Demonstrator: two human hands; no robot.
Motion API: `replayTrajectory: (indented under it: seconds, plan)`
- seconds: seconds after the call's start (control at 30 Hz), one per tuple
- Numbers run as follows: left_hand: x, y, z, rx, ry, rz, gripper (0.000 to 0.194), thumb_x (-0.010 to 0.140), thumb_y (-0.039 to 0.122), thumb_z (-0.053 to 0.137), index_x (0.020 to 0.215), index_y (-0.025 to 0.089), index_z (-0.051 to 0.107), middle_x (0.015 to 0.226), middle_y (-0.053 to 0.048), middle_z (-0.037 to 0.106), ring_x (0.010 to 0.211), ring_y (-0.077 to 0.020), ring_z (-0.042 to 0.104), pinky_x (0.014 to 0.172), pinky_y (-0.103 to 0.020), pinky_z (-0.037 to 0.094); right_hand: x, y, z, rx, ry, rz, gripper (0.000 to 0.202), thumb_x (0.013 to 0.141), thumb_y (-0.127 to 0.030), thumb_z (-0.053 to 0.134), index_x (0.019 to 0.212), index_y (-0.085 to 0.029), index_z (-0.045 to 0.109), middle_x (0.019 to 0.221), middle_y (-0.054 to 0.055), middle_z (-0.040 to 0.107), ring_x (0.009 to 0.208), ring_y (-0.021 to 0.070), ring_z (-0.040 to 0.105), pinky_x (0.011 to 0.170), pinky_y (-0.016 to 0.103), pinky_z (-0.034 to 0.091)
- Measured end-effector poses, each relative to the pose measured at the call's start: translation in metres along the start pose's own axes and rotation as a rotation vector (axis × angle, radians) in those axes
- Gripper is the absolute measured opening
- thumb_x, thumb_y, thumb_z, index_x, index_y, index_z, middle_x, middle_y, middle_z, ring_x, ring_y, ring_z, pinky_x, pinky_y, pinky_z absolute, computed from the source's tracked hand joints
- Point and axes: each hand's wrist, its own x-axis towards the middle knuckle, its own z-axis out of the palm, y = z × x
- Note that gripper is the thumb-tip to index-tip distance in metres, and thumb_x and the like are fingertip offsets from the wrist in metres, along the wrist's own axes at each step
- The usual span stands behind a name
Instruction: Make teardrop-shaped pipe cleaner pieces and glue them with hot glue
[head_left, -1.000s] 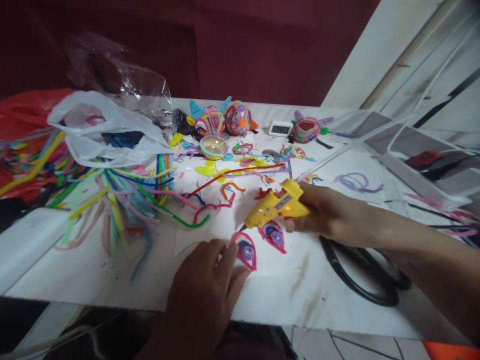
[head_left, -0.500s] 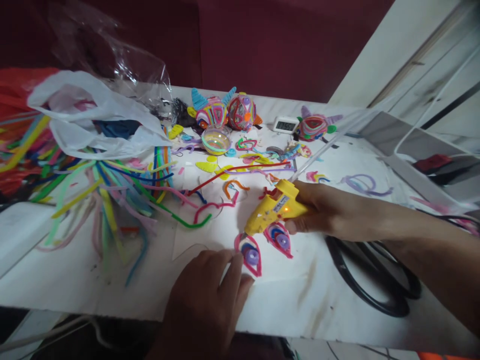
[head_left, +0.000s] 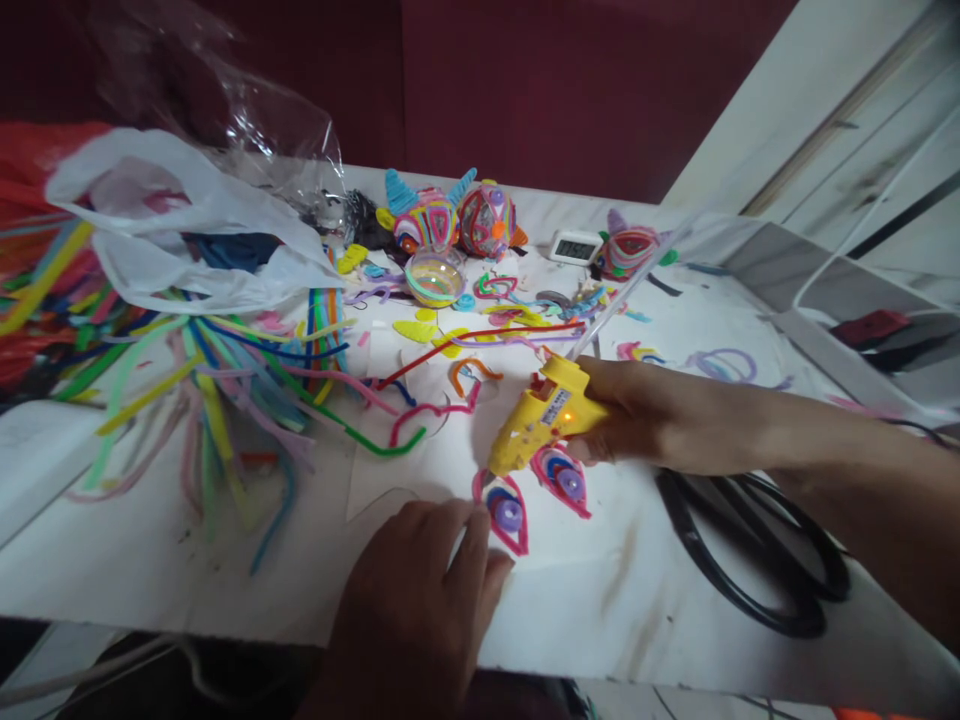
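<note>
White plastic of a bag lies over a bundle of coloured pipe cleaners on the worktop. Next, the left of the two hands, which are apart from each other, the left hand, has fingertips at the edge of a pink-rimmed eye shape; I cannot tell whether they pinch it. At its upper end is the tip of a yellow glue gun, near a second eye shape. The right hand is wrapped round the gun. Farther right lie black loops.
</note>
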Motion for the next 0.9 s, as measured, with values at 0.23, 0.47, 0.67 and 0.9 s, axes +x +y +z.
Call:
replayTrajectory:
  seconds: [0.23,0.47,0.67,0.9]
  plan:
    - [-0.001,0.001,-0.001,-0.004,-0.005,-0.013,0.017,0.087,0.022,0.058,0.102,0.013,0.061,0.086,-0.007,0.066,0.081,-0.0219,0.063,0.07,-0.035,0.052,0.002,-0.005,-0.001,-0.029,0.003,-0.015,0.029,0.081,-0.04,0.057,0.1,-0.019,0.052,0.091,0.004,0.063,0.081,0.0216,0.057,0.068,0.032,0.05]
    - [-0.002,0.0,0.0,-0.004,-0.051,-0.003,0.021,0.087,0.022,0.06,0.105,0.013,0.06,0.089,-0.007,0.065,0.084,-0.0221,0.062,0.073,-0.036,0.051,0.006,-0.01,-0.004,-0.063,-0.006,-0.029,0.027,0.077,-0.038,0.056,0.096,-0.019,0.052,0.088,0.004,0.063,0.076,0.021,0.057,0.062,0.03,0.049]
    - [-0.002,0.001,0.0,-0.007,-0.063,-0.019,0.023,0.087,0.022,0.059,0.109,0.013,0.059,0.091,-0.007,0.065,0.084,-0.0215,0.061,0.073,-0.036,0.05,0.007,-0.015,-0.005,-0.136,-0.01,-0.044,0.025,0.077,-0.039,0.054,0.092,-0.019,0.052,0.087,0.004,0.064,0.077,0.0225,0.06,0.063,0.031,0.049]
    - [0.0,0.001,-0.001,0.0,-0.058,-0.01,0.019,0.088,0.021,0.057,0.105,0.013,0.059,0.089,-0.007,0.064,0.084,-0.0218,0.06,0.072,-0.035,0.049,0.006,-0.025,-0.003,-0.245,0.036,-0.039,0.02,0.077,-0.033,0.055,0.093,-0.021,0.052,0.076,0.001,0.062,0.062,0.0172,0.055,0.051,0.026,0.044]
